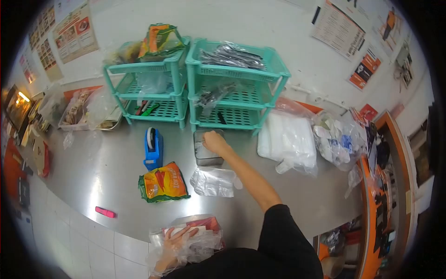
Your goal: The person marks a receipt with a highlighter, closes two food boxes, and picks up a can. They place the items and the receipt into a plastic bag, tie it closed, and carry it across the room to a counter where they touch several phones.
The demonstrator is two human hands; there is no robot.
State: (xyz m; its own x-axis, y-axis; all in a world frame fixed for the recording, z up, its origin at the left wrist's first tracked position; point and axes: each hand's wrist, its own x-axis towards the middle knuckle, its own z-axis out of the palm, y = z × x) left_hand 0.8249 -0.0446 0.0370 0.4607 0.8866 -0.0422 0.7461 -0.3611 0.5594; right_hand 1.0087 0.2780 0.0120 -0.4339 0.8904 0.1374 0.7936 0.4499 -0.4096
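My right hand (pixel 213 142) reaches into a small metal tin (pixel 209 161) below the right green rack. Its fingers are curled closed, and whatever they pinch is hidden. My left hand (pixel 175 242) lies with fingers stretched and apart on a clear plastic bag (pixel 204 245) at the table's near edge. Inside the bag are red and white packages. Just below the tin lies a flat clear plastic bag (pixel 213 182). To its left is a yellow and green snack packet (pixel 163 182), touching or nearly touching a blue tape dispenser (pixel 153 151).
Two green tiered racks (pixel 234 96) stand at the back, with wrapped cutlery (pixel 232 56) on the right one. White bagged packs (pixel 288 142) and a clear bag of small items (pixel 339 139) sit at right. A pink marker (pixel 105 212) lies at the left front. Posters (pixel 76 35) hang on the wall.
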